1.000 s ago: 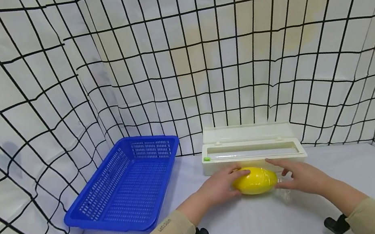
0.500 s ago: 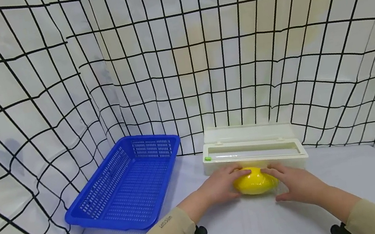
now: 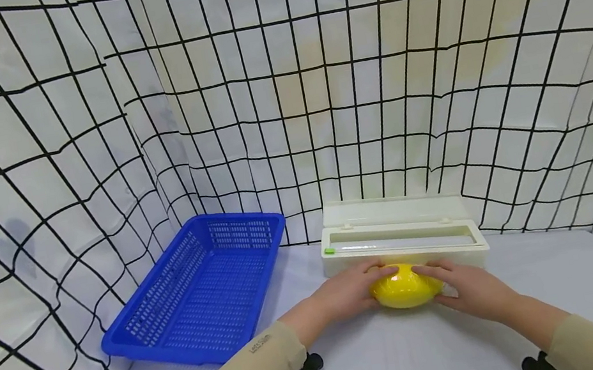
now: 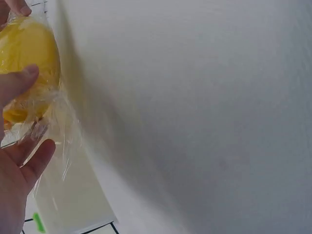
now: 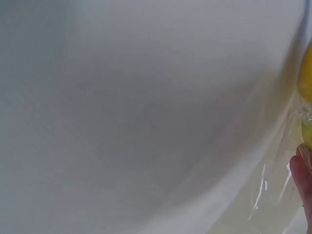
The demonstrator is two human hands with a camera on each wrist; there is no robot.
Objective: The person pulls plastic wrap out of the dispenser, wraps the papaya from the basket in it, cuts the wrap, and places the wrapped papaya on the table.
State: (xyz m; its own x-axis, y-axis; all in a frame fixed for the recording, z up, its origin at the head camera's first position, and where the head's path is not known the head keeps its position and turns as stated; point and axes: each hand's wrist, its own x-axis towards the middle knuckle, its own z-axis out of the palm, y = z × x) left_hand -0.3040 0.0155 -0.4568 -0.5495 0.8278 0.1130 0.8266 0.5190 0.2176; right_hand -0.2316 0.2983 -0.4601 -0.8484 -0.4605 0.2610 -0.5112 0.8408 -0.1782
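A yellow lemon-shaped object [image 3: 404, 285] is held between the two hands: its left end is cupped by the left hand [image 3: 348, 293], its right end by the right hand [image 3: 467, 290], with fingers curled over the top from both sides. The object is wrapped in clear film [image 4: 53, 122] (crinkled and loose at the end, as the left wrist view shows) and rests on the white surface [image 3: 416, 353]. Just beyond the hands, touching or nearly touching them, a cream film dispenser [image 3: 402, 236] lies with its lid open. Well to the left of the left hand a blue basket [image 3: 202, 290] is seen
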